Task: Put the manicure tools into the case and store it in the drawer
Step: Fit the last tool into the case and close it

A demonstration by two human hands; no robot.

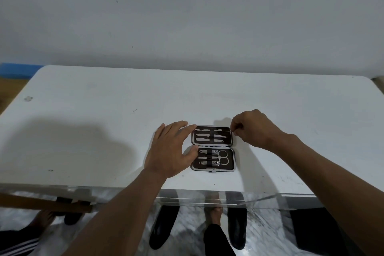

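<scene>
On the white tabletop (83,114), near its front edge and a little right of centre, lies the small dark-brown hinged manicure case with a silvery metal rim (213,148), opened flat in two halves, one behind the other. The left hand (169,149) is spread, its grip apart, fingertips touching the case's left edge to steady it. The far half holds slim steel files and pushers under an elastic band; the near half holds clippers and a pair of small steel scissors (220,157). At the right, the right hand (252,128) has its grip pinched together on the end of a thin steel manicure tool (225,130), which lies along the top row of the far half. The case looks light and stiff and likely to slide, so bracing its rim makes sense; the tools look hard, smooth and slippery, best taken by their ends.
</scene>
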